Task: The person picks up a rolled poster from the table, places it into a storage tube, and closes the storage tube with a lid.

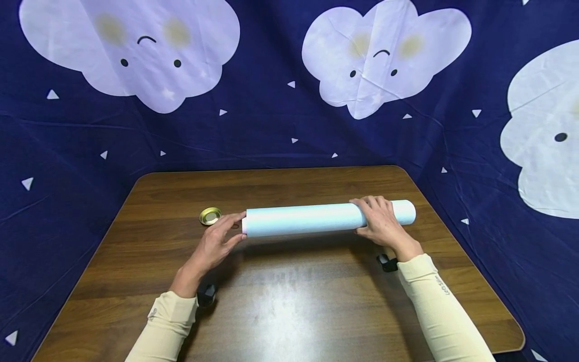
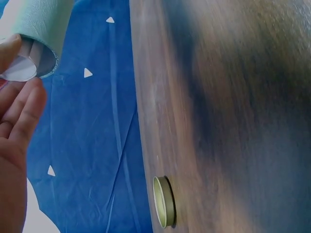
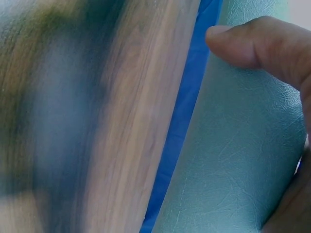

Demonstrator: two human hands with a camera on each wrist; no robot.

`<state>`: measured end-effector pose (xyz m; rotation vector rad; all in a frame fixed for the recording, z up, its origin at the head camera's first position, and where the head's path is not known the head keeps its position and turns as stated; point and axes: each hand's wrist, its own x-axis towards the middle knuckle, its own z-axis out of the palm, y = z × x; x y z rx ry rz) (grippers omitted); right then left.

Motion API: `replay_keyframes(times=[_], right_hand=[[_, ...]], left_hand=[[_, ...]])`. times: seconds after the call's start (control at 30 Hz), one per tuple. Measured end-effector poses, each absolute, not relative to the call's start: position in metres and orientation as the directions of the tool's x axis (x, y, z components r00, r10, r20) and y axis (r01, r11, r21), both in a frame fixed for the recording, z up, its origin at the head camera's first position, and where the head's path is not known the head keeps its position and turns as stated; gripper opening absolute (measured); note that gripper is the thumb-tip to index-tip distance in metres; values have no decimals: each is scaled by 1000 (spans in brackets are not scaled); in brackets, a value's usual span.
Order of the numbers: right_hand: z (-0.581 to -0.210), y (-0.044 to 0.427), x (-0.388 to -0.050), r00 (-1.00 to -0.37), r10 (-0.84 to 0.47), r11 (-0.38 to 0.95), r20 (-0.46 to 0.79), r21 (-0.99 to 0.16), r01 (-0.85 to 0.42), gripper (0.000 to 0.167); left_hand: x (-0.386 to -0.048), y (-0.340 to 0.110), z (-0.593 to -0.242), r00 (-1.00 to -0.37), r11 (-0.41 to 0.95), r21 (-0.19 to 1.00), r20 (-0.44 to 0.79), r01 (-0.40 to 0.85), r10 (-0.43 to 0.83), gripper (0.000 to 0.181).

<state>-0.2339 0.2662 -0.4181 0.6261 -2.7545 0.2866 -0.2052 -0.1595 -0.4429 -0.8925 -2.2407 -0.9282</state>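
Observation:
A long pale blue tube [image 1: 307, 219] is held level above the table. Around its right part, my right hand [image 1: 384, 226] is curled; in the right wrist view the thumb of that hand [image 3: 262, 48] lies across the tube's creased surface [image 3: 233, 145]. At the tube's left end, a white inner piece [image 1: 244, 225] sticks out a little, and my left hand [image 1: 217, 244] has thumb and fingertips on it. The left wrist view shows this white piece [image 2: 22, 69] inside the open end of the tube [image 2: 46, 24], between the thumb and fingers of the left hand [image 2: 19, 111].
A round gold lid [image 1: 210, 216] lies on the wooden table [image 1: 280, 281] beside my left fingers; the left wrist view shows the lid [image 2: 164, 201] near the table's edge. Behind the table hangs a dark blue cloth [image 1: 267, 125] with white clouds and small triangles.

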Motion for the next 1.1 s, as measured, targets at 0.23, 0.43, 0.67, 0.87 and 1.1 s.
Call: replay_keyframes(times=[0.23, 0.43, 0.67, 0.87, 1.1], right_hand=[[-417, 267, -233, -859, -384, 884, 339, -134, -449, 78], [-415, 268, -232, -862, -380, 884, 336, -144, -446, 77], [-413, 269, -230, -861, -388, 880, 328, -144, -452, 77], [-414, 268, -230, -850, -404, 874, 337, -132, -468, 78], [-414, 268, -230, -852, -401, 876, 335, -130, -464, 79]], left_hand=[[-205, -157, -442, -646, 465, 474, 679, 748, 347, 53], [-204, -158, -441, -649, 522, 439, 683, 731, 335, 51], [-204, -159, -443, -659, 519, 452, 675, 726, 333, 48], [-206, -156, -446, -653, 501, 458, 677, 735, 340, 39], [-209, -152, -447, -615, 488, 427, 713, 762, 337, 34]])
